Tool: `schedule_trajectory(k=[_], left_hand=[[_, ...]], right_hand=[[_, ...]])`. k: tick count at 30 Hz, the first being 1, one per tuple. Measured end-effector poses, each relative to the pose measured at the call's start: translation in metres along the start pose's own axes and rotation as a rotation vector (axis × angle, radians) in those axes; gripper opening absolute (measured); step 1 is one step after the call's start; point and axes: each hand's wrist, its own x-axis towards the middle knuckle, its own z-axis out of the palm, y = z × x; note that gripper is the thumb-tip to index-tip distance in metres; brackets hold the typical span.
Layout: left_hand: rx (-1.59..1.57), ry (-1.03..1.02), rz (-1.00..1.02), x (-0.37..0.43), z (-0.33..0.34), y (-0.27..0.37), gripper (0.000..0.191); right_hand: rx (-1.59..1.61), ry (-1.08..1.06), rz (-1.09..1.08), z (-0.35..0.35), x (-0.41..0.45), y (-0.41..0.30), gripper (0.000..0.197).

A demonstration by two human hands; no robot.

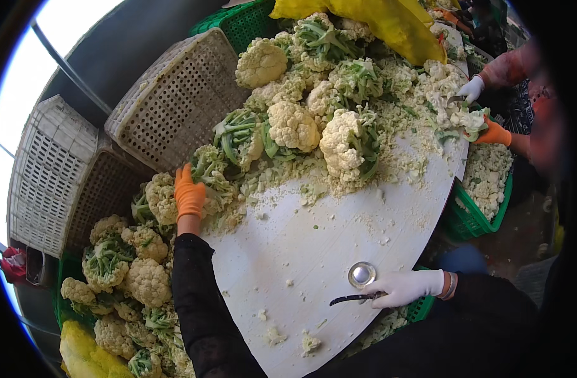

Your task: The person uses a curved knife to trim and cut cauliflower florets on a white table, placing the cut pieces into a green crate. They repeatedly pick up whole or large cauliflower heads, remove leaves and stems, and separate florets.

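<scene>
My left hand (190, 194), in an orange glove, reaches into the cauliflower pile at the table's far left edge. It touches a leafy cauliflower head (215, 177) on its right; another cauliflower (162, 198) lies close on its left. Whether the fingers grip either one cannot be made out. In a white glove, my right hand (406, 289) holds a small knife with a dark curved blade (347, 299) over the white tabletop (288, 250). Just beyond that hand sits a small round metal dish (362, 275). Loose florets (311, 343) lie nearer to me.
White plastic crates (179, 99) stand beyond the pile. Yellow mesh sacks (387, 23) lie at the back and lower left (87, 352). A co-worker's gloved hands (493, 130) cut cauliflower at right, above a green crate (477, 219) of florets. Another green crate (420, 307) sits below my right wrist.
</scene>
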Motion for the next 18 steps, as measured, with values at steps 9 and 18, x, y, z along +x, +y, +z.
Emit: schedule_trajectory(k=[9,18], left_hand=[[-0.054,-0.189,-0.086,0.031,0.016,-0.003,0.069],[-1.144,-0.128,-0.364,-0.136,-0.043,0.022,0.026]], right_hand=[[0.140,0.040,-0.122,-0.009,-0.008,0.006,0.041],[0.085,0.135,-0.190,-0.010,-0.023,-0.007,0.039]])
